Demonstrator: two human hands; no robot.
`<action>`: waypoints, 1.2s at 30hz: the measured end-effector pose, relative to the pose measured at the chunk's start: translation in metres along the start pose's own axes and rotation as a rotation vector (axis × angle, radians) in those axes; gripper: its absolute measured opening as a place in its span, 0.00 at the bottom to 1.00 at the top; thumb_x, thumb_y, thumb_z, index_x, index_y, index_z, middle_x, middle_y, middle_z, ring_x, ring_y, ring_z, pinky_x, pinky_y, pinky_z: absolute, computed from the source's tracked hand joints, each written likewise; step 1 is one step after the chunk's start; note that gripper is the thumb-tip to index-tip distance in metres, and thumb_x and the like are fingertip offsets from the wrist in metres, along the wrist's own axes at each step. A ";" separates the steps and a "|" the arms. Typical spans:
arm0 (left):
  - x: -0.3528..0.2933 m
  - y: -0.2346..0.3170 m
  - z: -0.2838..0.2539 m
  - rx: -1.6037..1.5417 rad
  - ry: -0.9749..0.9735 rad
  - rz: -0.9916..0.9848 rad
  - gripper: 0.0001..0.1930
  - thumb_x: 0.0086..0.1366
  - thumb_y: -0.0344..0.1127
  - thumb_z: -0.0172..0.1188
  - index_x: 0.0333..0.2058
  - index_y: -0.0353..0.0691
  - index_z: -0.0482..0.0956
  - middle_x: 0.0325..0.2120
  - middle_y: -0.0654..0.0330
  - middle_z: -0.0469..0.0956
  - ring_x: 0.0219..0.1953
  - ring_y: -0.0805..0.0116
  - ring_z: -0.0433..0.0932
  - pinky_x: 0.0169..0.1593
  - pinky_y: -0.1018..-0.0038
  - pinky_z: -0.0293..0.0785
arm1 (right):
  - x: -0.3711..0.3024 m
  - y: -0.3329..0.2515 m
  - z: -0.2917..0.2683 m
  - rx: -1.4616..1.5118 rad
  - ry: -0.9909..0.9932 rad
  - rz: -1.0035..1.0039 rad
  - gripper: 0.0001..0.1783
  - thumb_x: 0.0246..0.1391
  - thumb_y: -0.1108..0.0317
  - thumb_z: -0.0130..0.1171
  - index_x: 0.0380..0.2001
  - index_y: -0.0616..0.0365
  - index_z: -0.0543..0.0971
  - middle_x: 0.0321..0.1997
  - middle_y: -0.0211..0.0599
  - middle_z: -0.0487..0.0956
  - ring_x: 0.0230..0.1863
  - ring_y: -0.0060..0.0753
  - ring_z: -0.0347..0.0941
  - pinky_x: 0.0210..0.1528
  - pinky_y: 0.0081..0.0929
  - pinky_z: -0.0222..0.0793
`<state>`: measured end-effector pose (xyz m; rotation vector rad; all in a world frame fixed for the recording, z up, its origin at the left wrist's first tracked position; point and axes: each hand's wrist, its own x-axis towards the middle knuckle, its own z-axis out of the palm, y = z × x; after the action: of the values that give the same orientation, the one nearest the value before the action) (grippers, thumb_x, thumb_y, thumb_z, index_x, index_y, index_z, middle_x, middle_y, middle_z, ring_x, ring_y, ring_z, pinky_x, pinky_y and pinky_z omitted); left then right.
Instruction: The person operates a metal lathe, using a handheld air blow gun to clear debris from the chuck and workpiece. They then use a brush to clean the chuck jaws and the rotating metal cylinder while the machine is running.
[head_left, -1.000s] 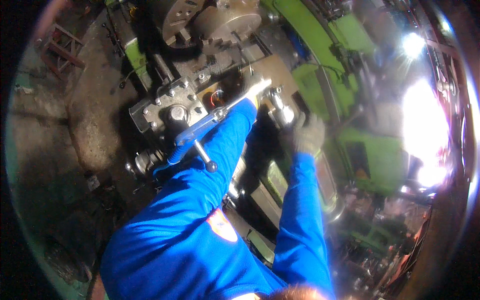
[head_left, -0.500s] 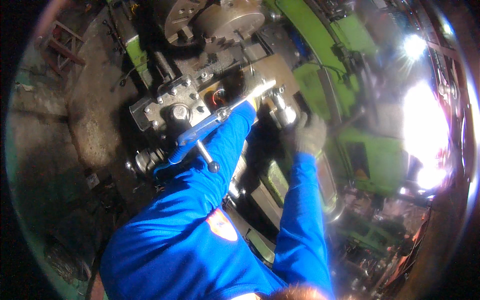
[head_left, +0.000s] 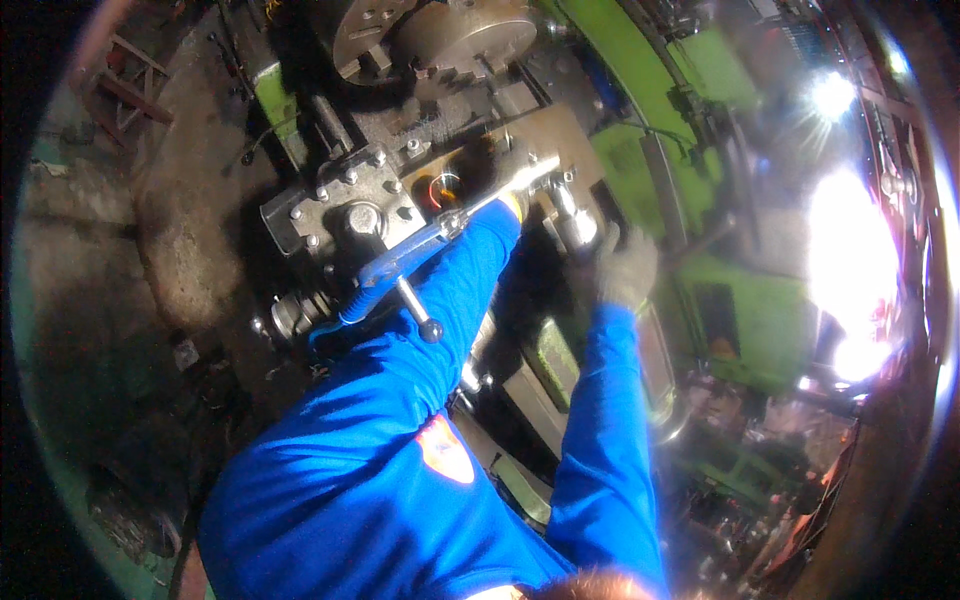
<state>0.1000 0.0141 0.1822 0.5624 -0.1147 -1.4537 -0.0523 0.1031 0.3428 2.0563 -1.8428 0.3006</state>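
Some of our left hand (head_left: pixel 511 158) hides behind a bright metal rod (head_left: pixel 528 176), so we cannot tell what it holds. Our right hand (head_left: pixel 626 268) has a gray glove and loosely bent fingers beside a shiny round piece (head_left: pixel 576 229), just to its left; we cannot tell if they touch. A block with bolts (head_left: pixel 336 207) sits farther left.

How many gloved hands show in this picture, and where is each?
2: the left hand, partly hidden behind the bright rod; the right hand, beside the shiny cylinder.
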 end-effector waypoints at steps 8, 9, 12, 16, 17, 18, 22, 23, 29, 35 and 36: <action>-0.047 0.062 0.040 1.361 0.024 0.297 0.11 0.68 0.31 0.64 0.48 0.38 0.80 0.43 0.57 0.82 0.47 0.63 0.80 0.49 0.65 0.79 | -0.001 0.006 0.004 0.023 0.056 -0.034 0.19 0.63 0.53 0.59 0.34 0.61 0.80 0.38 0.53 0.79 0.43 0.59 0.76 0.48 0.51 0.73; -0.044 0.063 0.038 1.566 -0.001 0.315 0.12 0.68 0.30 0.63 0.49 0.38 0.80 0.45 0.57 0.82 0.48 0.62 0.80 0.50 0.65 0.79 | 0.000 0.005 0.004 0.042 0.050 -0.042 0.19 0.63 0.53 0.59 0.34 0.61 0.79 0.38 0.53 0.79 0.43 0.59 0.76 0.48 0.51 0.73; -0.037 0.064 0.030 1.513 -0.007 0.265 0.15 0.69 0.28 0.59 0.54 0.41 0.77 0.48 0.54 0.81 0.51 0.58 0.80 0.54 0.63 0.78 | 0.001 0.004 0.005 0.027 0.070 -0.051 0.19 0.63 0.53 0.59 0.35 0.61 0.80 0.38 0.53 0.80 0.44 0.58 0.76 0.48 0.51 0.73; -0.039 0.060 0.030 0.905 0.062 0.002 0.20 0.71 0.27 0.56 0.60 0.46 0.73 0.52 0.50 0.81 0.54 0.54 0.81 0.58 0.62 0.76 | 0.001 0.005 0.004 0.019 0.049 -0.035 0.20 0.63 0.52 0.59 0.37 0.61 0.81 0.38 0.53 0.80 0.44 0.58 0.77 0.48 0.51 0.73; -0.045 0.062 0.041 0.653 0.134 -0.122 0.21 0.71 0.29 0.57 0.61 0.47 0.73 0.52 0.50 0.81 0.54 0.54 0.81 0.58 0.63 0.76 | 0.000 0.008 0.005 0.025 0.057 -0.030 0.20 0.63 0.52 0.59 0.37 0.61 0.81 0.39 0.53 0.80 0.44 0.58 0.77 0.48 0.51 0.73; -0.052 0.068 0.049 0.419 0.239 -0.216 0.22 0.71 0.30 0.57 0.62 0.48 0.72 0.52 0.50 0.81 0.54 0.55 0.81 0.58 0.63 0.76 | 0.000 0.007 0.005 0.037 0.066 -0.033 0.20 0.63 0.52 0.59 0.37 0.61 0.81 0.39 0.53 0.80 0.44 0.58 0.77 0.48 0.51 0.73; -0.039 0.059 0.037 0.325 0.286 -0.255 0.22 0.73 0.37 0.59 0.64 0.52 0.70 0.51 0.54 0.82 0.50 0.60 0.82 0.54 0.66 0.77 | 0.001 0.005 0.004 0.034 0.036 -0.022 0.19 0.63 0.52 0.59 0.38 0.61 0.81 0.39 0.53 0.80 0.45 0.58 0.77 0.49 0.51 0.73; -0.037 0.057 0.034 0.300 0.298 -0.264 0.22 0.73 0.39 0.59 0.64 0.53 0.70 0.51 0.55 0.82 0.49 0.61 0.82 0.53 0.67 0.77 | 0.001 0.004 0.004 0.036 0.039 -0.020 0.19 0.63 0.52 0.59 0.37 0.60 0.80 0.39 0.53 0.80 0.45 0.58 0.76 0.49 0.51 0.72; -0.052 0.063 0.046 0.278 0.266 -0.254 0.24 0.75 0.38 0.55 0.67 0.44 0.65 0.50 0.59 0.81 0.49 0.66 0.81 0.52 0.68 0.76 | 0.000 0.003 0.000 0.056 0.078 -0.039 0.18 0.62 0.53 0.59 0.34 0.60 0.79 0.38 0.52 0.79 0.44 0.58 0.76 0.48 0.51 0.72; -0.044 0.054 0.039 0.229 0.211 -0.158 0.22 0.74 0.44 0.58 0.61 0.41 0.72 0.49 0.57 0.80 0.51 0.64 0.77 0.55 0.67 0.72 | 0.002 0.006 0.009 0.038 0.080 -0.038 0.18 0.62 0.52 0.59 0.32 0.59 0.78 0.37 0.52 0.79 0.42 0.58 0.76 0.47 0.53 0.72; -0.045 0.054 0.037 0.227 0.199 -0.131 0.22 0.73 0.45 0.58 0.60 0.40 0.73 0.49 0.57 0.80 0.51 0.64 0.76 0.56 0.66 0.72 | 0.003 0.007 0.010 0.038 0.081 -0.040 0.19 0.62 0.52 0.59 0.32 0.59 0.78 0.36 0.52 0.79 0.42 0.59 0.76 0.47 0.53 0.72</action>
<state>0.1273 0.0465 0.2491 0.9106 -0.0870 -1.5132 -0.0599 0.0961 0.3357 2.0720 -1.7590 0.4043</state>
